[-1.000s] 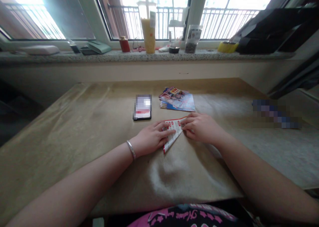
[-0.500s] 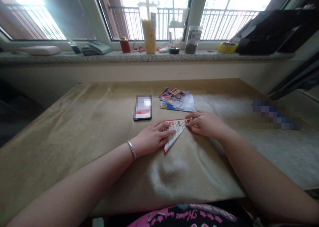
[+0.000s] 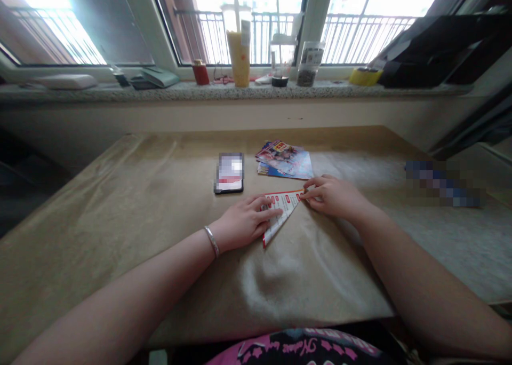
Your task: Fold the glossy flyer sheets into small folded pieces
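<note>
A white leaflet with red print, folded into a triangle (image 3: 282, 213), lies on the tan table cover (image 3: 140, 205). My left hand (image 3: 244, 222) lies flat on the triangle's left part, fingers stretched out and pressing it down. My right hand (image 3: 334, 196) rests at the triangle's upper right corner, its fingertips pressed together on that tip. A silver bracelet (image 3: 211, 240) is on my left wrist.
A phone (image 3: 229, 173) lies just beyond the left hand, with a small stack of colourful leaflets (image 3: 286, 160) to its right. A blurred object (image 3: 442, 182) sits at the right. The windowsill holds a yellow cup (image 3: 240, 53), jars and small items.
My right hand has slid to the right along the top edge of the folded leaflet, out to its corner. The left hand has stayed in place.
</note>
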The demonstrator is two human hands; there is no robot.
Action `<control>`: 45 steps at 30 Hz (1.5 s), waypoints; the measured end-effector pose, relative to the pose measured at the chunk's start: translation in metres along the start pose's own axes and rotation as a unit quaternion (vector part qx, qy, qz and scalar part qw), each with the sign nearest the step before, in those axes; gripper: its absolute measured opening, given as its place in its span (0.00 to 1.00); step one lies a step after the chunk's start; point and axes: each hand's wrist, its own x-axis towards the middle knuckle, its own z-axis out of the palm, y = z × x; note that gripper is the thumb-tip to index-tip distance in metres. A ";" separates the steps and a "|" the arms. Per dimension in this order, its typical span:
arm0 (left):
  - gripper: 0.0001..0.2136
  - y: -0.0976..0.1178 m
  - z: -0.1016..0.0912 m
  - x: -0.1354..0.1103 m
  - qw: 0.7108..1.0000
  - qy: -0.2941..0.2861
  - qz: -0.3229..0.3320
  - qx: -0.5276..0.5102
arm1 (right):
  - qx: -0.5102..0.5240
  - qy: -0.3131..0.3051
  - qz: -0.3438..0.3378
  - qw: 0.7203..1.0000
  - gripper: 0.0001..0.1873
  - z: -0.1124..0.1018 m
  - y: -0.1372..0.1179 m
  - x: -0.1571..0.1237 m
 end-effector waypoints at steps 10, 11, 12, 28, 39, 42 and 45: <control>0.18 0.000 -0.001 0.000 1.000 0.005 -0.004 -0.003 | 0.016 -0.005 0.029 0.999 0.14 0.004 0.009 0.000; 0.18 0.000 -0.001 0.000 1.000 0.007 -0.003 -0.002 | 0.018 -0.004 0.033 0.999 0.14 0.005 0.009 0.000; 0.18 0.000 0.000 0.000 1.000 0.008 -0.001 -0.001 | 0.018 -0.003 0.039 0.999 0.14 0.005 0.010 0.000; 0.18 -0.001 0.001 0.000 1.000 0.002 0.006 0.009 | 0.014 0.000 0.063 0.998 0.16 0.008 0.013 0.002; 0.18 -0.001 0.001 0.000 1.000 0.000 0.001 0.003 | 0.035 0.056 0.069 0.995 0.15 0.013 0.011 0.004; 0.18 -0.001 0.000 0.000 1.000 0.001 0.001 -0.001 | 0.144 0.084 -0.050 0.985 0.13 0.018 0.002 0.006; 0.18 0.000 0.000 0.000 1.000 0.003 -0.003 -0.012 | 0.226 0.071 -0.139 0.962 0.11 0.022 -0.010 0.008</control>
